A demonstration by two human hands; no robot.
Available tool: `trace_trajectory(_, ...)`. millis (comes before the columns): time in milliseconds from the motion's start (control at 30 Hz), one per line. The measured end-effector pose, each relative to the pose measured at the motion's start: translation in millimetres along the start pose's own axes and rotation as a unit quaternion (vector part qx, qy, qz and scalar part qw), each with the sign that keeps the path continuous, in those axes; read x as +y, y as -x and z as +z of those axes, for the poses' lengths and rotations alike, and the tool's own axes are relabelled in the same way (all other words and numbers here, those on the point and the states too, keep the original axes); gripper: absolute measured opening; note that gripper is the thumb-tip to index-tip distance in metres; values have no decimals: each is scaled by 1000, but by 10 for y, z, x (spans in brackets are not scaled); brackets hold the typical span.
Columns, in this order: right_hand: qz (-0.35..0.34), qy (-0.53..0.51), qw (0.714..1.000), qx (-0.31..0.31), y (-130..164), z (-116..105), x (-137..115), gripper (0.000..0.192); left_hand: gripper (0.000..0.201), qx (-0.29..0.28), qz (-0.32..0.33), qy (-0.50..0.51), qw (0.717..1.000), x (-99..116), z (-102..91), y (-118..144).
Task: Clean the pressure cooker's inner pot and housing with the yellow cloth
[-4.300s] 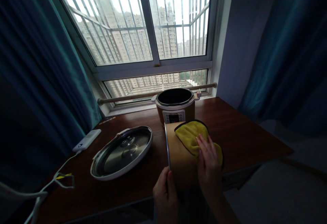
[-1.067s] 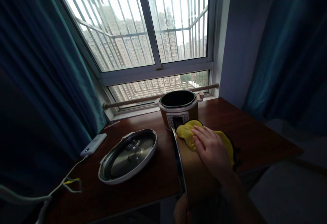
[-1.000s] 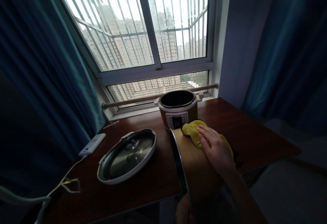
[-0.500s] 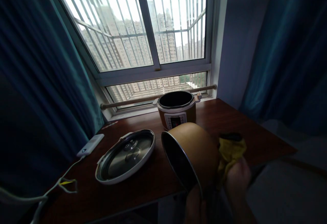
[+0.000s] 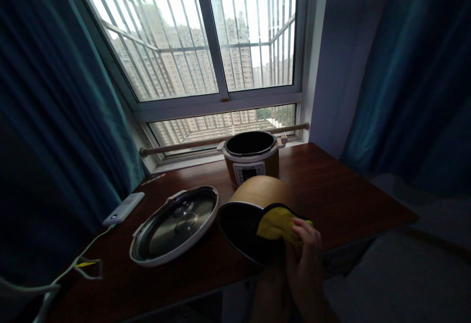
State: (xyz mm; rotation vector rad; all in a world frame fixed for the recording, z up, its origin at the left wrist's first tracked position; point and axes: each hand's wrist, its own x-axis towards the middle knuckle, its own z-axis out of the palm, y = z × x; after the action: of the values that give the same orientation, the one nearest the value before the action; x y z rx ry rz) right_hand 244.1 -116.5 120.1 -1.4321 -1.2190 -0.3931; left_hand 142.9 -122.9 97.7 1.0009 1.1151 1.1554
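Since half a second ago, in the head view, the round gold-brown metal inner pot with dark lining (image 5: 257, 195) has been turned so its dark mouth faces the person, and the yellow microfibre cloth with black edging (image 5: 274, 225) has come from the outer wall round to the rim. The right hand (image 5: 305, 256) is closed on that cloth and presses it over the rim's near right edge, into the opening. The pot lies tilted on its side at the near edge of the dark brown wooden table (image 5: 349, 195), which leaves its interior open to the cloth. The left hand is hidden below the pot; whether it grips cannot be told, though the pot's tilt suggests support from beneath. Behind the pot stands the gold-and-white electric cooker base with control panel (image 5: 251, 158), open and without its liner. To the left lies the round steel-lined cooker lid (image 5: 175, 224), inner face up. Further left rests a white slab-shaped power bank (image 5: 124, 208) with a white cable (image 5: 79, 259) attached. Count: one pot, one cloth, one base, one lid, one power bank.
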Motion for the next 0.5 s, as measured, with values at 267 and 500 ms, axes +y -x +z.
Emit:
trace_trajectory(267, 27, -68, 996, -42, -424, 48, 632, 26, 34, 130, 403, -345, 837, 538, -1053, -643)
trace_trajectory(500, 119, -235, 960, -98, -904, 309, 1223, 34, 67, -104, 417, -379, 820, 356, -734, -722)
